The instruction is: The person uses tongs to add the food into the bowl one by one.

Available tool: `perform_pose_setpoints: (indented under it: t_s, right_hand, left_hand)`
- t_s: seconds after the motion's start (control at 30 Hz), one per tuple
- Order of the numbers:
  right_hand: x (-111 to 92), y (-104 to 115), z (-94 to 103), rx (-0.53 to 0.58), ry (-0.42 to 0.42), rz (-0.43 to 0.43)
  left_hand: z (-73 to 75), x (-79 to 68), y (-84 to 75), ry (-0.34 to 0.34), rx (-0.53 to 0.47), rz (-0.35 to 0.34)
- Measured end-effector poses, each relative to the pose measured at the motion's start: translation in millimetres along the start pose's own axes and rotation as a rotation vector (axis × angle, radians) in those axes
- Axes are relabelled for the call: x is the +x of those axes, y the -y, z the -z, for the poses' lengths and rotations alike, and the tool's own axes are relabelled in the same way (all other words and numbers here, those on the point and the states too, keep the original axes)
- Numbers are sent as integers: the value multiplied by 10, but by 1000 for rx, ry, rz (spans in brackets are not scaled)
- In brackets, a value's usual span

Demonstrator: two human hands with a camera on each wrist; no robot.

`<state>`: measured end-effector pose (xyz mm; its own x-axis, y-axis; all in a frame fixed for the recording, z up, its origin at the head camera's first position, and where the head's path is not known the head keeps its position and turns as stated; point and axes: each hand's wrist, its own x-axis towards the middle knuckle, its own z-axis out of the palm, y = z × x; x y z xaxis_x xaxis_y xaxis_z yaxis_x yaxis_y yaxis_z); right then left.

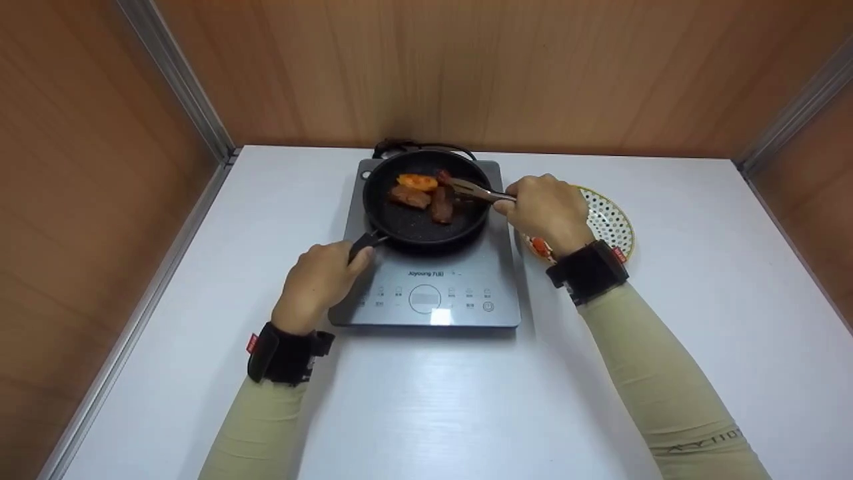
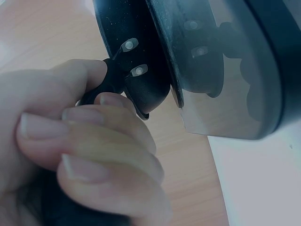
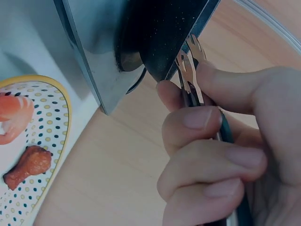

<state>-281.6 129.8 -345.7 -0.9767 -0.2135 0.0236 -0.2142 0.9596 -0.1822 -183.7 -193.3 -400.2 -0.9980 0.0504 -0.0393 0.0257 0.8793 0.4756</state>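
Note:
My left hand [image 1: 318, 283] grips the black handle [image 1: 365, 245] of a frying pan [image 1: 426, 229], fingers curled round it in the left wrist view. The pan stands on a grey induction cooktop [image 1: 393, 267]. In my right hand [image 1: 550, 208] is a pair of metal tongs [image 1: 474, 191], held between thumb and curled fingers. The tongs' tips reach over the right side of the pan, at a small dark-red piece of food [image 1: 444, 176]. Close by in the pan lie an orange piece [image 1: 418, 182] and two brown meat pieces [image 1: 410, 196].
Right of the cooktop, partly under my right hand, lies a dotted plate [image 1: 612, 223] with a yellow rim. A small drumstick [image 3: 29, 165] and a pinkish-orange piece [image 3: 16, 115] are on it. Behind the pan runs a black cord [image 1: 446, 146], near the wooden back panel [image 1: 466, 73].

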Motion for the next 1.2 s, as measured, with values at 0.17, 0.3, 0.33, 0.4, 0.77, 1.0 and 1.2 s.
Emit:
perform_pose_setpoints:
  t_s: [0.17, 0.3, 0.33, 0.4, 0.77, 1.0, 1.2]
  right_hand:
    - [-12, 42, -23, -30, -44, 18]
    - [-63, 136, -21, -82, -41, 11]
    - [-76, 169, -18, -100, -33, 4]
    - [-95, 246, -13, -134, -15, -9]
    - [-114, 553, -95, -253, -50, -2]
    - [-103, 479, -87, -270, -116, 24]
    - [-58, 407, -86, -276, -142, 70]
  left_hand:
    - [-9, -7, 7, -2, 0, 4]
    - [-2, -8, 6, -4, 4, 0]
    - [1, -8, 7, -6, 7, -2]
    - [7, -9, 10, -8, 9, -4]
    - [-6, -10, 16, -8, 12, 6]
    - [8, 2, -11, -6, 18, -10]
    - [13, -6, -10, -3, 9, 0]
